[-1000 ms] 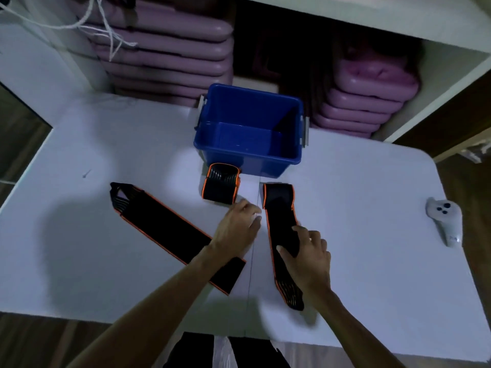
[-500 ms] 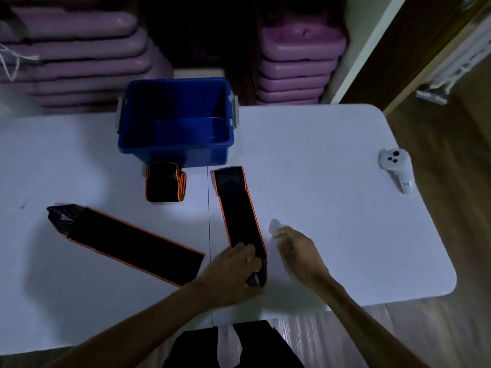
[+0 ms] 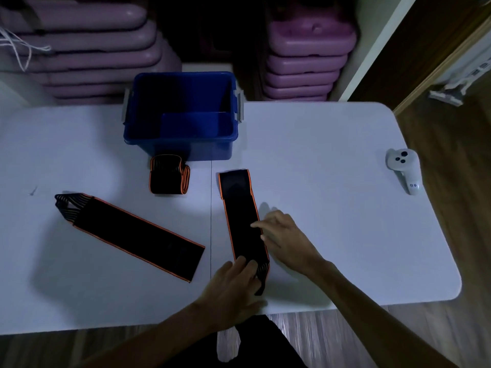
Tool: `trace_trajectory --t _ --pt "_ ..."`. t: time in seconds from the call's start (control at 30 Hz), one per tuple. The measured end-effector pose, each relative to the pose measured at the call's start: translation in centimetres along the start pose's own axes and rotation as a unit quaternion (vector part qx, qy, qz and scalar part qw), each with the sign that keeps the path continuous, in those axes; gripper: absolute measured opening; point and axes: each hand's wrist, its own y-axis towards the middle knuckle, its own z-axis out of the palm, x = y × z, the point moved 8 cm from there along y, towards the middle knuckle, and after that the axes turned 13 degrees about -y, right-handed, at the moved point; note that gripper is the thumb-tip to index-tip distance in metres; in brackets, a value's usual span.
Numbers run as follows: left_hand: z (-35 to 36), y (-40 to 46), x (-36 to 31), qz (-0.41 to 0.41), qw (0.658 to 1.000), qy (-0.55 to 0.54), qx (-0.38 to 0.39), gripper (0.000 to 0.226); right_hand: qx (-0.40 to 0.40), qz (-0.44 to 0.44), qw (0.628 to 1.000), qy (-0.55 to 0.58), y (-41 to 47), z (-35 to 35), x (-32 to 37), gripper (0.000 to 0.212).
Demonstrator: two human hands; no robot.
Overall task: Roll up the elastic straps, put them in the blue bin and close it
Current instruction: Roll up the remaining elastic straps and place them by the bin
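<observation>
A black strap with orange edges (image 3: pixel 239 208) lies flat, running from the table's middle toward me. My left hand (image 3: pixel 233 285) presses on its near end, fingers curled over it. My right hand (image 3: pixel 281 237) rests on the strap's right edge, fingers spread. A second flat strap (image 3: pixel 132 235) lies diagonally at the left. One rolled strap (image 3: pixel 168 174) sits just in front of the open blue bin (image 3: pixel 127 128), which looks empty. No lid is in view.
A white controller (image 3: pixel 402 168) lies near the white table's (image 3: pixel 332 181) right edge. Stacks of purple steps (image 3: pixel 305 62) stand on shelves behind the bin. The table's near edge is right below my hands.
The camera has swung so the bin sits further left. My left hand moved from the strap's far part to its near end; my right hand shifted to its right edge.
</observation>
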Motion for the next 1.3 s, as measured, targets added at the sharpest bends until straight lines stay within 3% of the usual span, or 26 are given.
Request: trace_trajectory --t 0.1,0.2,0.37,0.5,0.57,0.73,0.87,0.97,1.07,1.3 --pt "1.4 -0.7 1.1 -0.025 0.995 0.072 0.060 0.028 -0.007 -0.046 0.995 -0.086 2.6 -0.9 1.8 0.038" --pt "0.0 -1.8 2.0 -0.028 0.991 0.133 0.021 0.008 -0.029 -0.058 0.987 -0.149 5.9 -1.8 2.5 0.052" --pt "-5.5 -5.4 5.6 -0.056 0.974 0.215 -0.035 0.032 0.017 -0.033 0.984 -0.176 10.7 -1.5 3.1 0.075" --pt "-8.6 -8.8 9.2 -0.161 0.960 0.218 -0.071 0.065 0.051 0.018 0.971 -0.231 12.5 0.3 3.5 0.068" --pt "-10.1 -10.2 10.6 -0.231 0.947 0.208 -0.080 0.071 0.018 0.066 0.972 -0.227 12.5 -0.1 3.6 0.055" --pt "-14.7 -12.8 12.7 -0.346 0.921 0.107 -0.144 0.055 -0.058 0.184 0.981 -0.011 9.9 -3.3 2.4 0.025" --pt "-17.0 -15.3 17.7 -0.405 0.882 0.037 -0.237 0.038 -0.095 0.212 0.955 0.182 8.0 -3.1 2.3 0.022" --pt "-17.8 -18.5 25.4 -0.482 0.840 -0.044 -0.245 0.026 -0.059 0.194 0.951 0.235 7.6 -1.4 5.6 0.029" --pt "-20.5 -21.3 30.4 -0.524 0.809 -0.041 -0.262 0.017 -0.021 0.165 0.939 0.302 6.8 1.3 9.6 0.031" --pt "-22.7 -22.7 36.6 -0.545 0.775 -0.033 -0.318 0.020 0.019 0.108 0.945 0.309 5.8 6.3 16.4 0.028"
